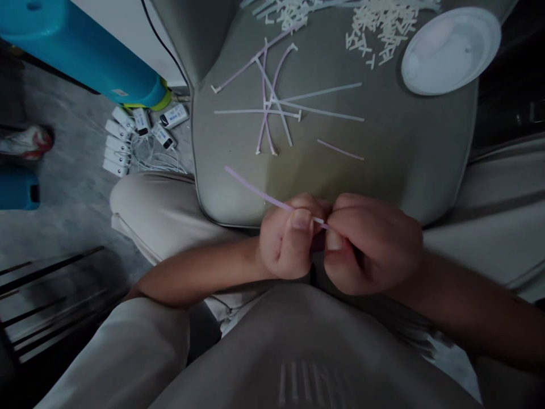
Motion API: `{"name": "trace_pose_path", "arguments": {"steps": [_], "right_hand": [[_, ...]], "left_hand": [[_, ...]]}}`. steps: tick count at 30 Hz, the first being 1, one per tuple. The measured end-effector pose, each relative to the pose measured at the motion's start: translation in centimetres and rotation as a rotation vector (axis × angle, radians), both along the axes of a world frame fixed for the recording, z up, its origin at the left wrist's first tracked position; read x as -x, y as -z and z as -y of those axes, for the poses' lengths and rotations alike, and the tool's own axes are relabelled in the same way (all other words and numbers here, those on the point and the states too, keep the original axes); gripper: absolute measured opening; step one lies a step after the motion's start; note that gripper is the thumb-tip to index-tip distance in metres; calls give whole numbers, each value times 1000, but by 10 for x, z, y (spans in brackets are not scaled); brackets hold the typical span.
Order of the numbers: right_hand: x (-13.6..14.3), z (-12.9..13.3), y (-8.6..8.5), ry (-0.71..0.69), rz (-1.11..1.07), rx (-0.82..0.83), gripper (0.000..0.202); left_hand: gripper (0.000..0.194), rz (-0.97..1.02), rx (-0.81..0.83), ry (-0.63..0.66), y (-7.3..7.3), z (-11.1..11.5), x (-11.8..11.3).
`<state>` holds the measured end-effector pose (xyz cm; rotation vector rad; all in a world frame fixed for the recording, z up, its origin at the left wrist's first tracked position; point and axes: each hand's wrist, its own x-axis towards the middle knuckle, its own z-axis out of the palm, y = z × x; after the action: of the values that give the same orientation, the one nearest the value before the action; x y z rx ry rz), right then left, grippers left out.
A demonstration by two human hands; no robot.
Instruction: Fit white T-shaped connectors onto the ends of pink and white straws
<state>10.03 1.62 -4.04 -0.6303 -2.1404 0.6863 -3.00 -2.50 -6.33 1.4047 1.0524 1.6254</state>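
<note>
My left hand (292, 236) is closed in a pinch on a long pink tube (258, 191), whose free end points up and to the left. Close beside it, nearly touching, my right hand (368, 244) pinches a small pink piece (325, 226). A short white piece (318, 220) shows between the two thumbs; whether it joins the pink parts is too small to tell. Beyond the hands, pink and clear tubes (283, 116) lie crossed on a grey chair seat (234, 187), some with white connectors at their ends. One thin pink strip (340, 149) lies apart.
White connectors (383, 25) are heaped at the seat's far edge, beside a white bowl (451, 51) at the right. On the floor at left are white devices with cables (117, 145), a blue object (85, 51) and a shoe (36, 142).
</note>
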Motion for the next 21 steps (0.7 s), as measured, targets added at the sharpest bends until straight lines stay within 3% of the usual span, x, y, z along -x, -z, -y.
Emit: {"name": "trace_pose_path", "arguments": {"steps": [15, 21], "right_hand": [[2, 2, 3, 19, -19, 8, 24], [2, 4, 1, 32, -4, 28, 24]], "left_hand": [[32, -168, -64, 64, -2, -3, 10], [34, -128, -80, 54, 1, -3, 9]]}}
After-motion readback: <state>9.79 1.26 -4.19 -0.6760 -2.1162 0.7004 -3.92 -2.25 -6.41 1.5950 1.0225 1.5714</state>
